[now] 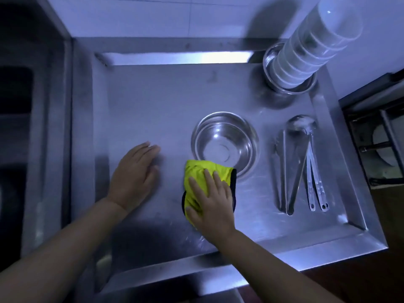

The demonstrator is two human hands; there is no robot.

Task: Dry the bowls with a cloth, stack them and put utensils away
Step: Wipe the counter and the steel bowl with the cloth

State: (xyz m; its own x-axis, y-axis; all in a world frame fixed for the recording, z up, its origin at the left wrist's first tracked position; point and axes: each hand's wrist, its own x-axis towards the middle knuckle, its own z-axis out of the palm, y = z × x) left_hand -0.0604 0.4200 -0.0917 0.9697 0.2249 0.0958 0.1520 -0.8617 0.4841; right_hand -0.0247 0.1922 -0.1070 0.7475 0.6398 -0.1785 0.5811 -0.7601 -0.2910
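Our right hand (213,200) presses flat, fingers spread, on the yellow cloth (202,182) on the steel counter (153,101). Our left hand (135,173) rests open just beside it. A steel bowl (225,142) sits beyond the cloth, touching it; utensils (299,167) lie right of our right hand.

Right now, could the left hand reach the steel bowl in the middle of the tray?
Probably yes. The left hand lies flat and holds nothing, and only bare tray separates it from the steel bowl.
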